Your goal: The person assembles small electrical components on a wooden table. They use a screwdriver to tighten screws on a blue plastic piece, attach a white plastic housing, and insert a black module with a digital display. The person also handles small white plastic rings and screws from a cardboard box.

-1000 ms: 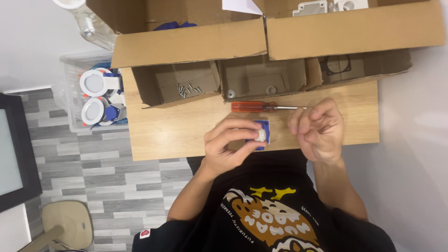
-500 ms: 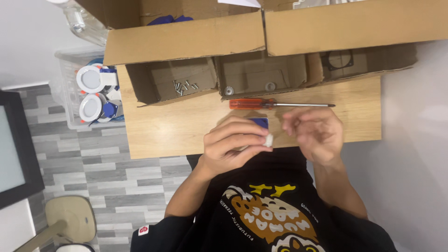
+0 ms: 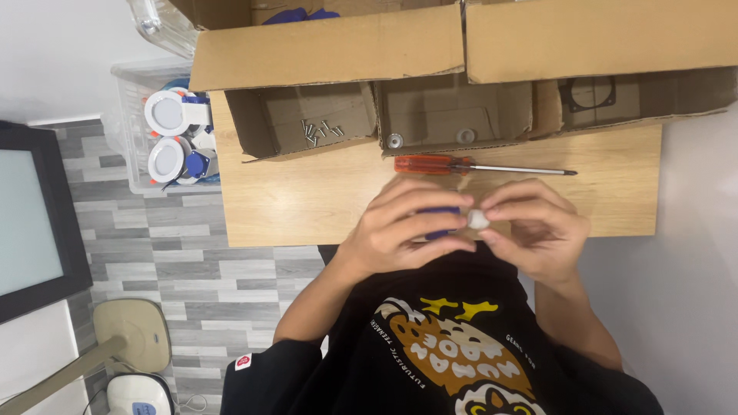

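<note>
My left hand is curled around a small blue part, mostly hidden by the fingers. My right hand meets it from the right. The fingertips of both hands pinch a small white piece at the blue part's end. Both hands hover over the near edge of the wooden table, close to my chest. A screwdriver with an orange-red handle lies on the table just beyond my hands, its shaft pointing right.
Open cardboard boxes line the far side of the table. One compartment holds several screws, another has round washers. A clear plastic bin with round white and blue fittings stands left of the table. A dark monitor is at far left.
My hands have drawn closer together, and the right fingertips now touch the white piece. The blue part is more covered by my left fingers. The screwdriver has not moved.
</note>
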